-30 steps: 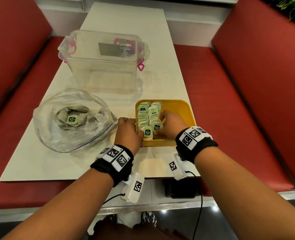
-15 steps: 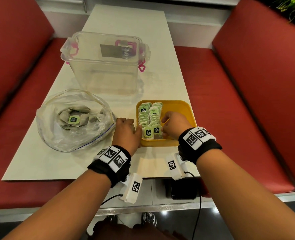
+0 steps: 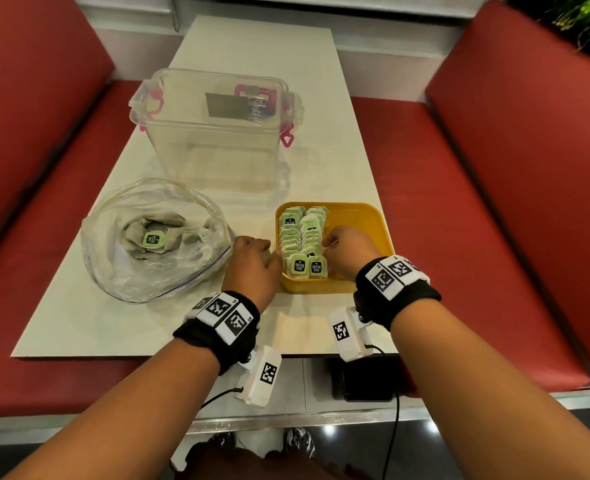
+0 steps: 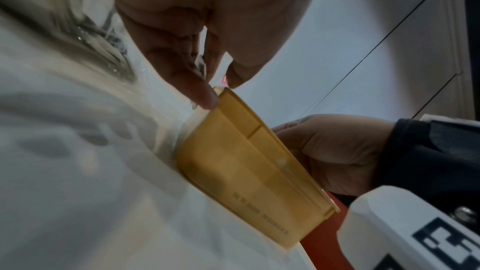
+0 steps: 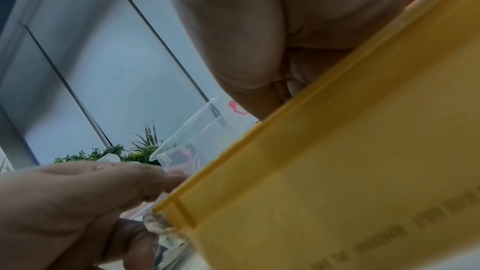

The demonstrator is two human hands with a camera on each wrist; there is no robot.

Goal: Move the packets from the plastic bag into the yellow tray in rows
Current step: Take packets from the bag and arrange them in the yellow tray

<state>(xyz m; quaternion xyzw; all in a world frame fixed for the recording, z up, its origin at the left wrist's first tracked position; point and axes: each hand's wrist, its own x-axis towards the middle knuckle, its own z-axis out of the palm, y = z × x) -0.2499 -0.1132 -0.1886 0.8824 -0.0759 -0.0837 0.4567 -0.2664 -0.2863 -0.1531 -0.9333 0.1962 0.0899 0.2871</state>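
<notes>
1. Yellow tray (image 3: 362,220) sits at the near right part of the table (image 3: 269,46), close to the near edge; two rows of green packets (image 3: 302,237) stand along its left wall, right half of the tray bare
2. Plastic bag (image 3: 155,237) lies at the near left of the table, mouth open, more packets heaped inside, one green label face up
3. Left hand (image 3: 252,265) is outside the tray's left wall, fingers curled, one fingertip (image 4: 205,95) touching the tray's corner rim; holds no packet that I can see
4. Right hand (image 3: 349,254) is inside the tray beside the second row, fingers curled toward the packets; cannot tell whether it pinches one or just nudges the row, wrist view is blocked by the tray wall
5. Risk: the packets stand on edge and lean on each other, so a sideways push from the right hand likely topples the second row into the bare half
6. Risk: tray is light and close to the near edge, a push with the left hand not bracing could slide it toward the edge
7. Risk: tag strings may snag on fingers and drag a packet out of line
8. Clear box (image 3: 214,133) behind the tray, well apart, no hazard
</notes>
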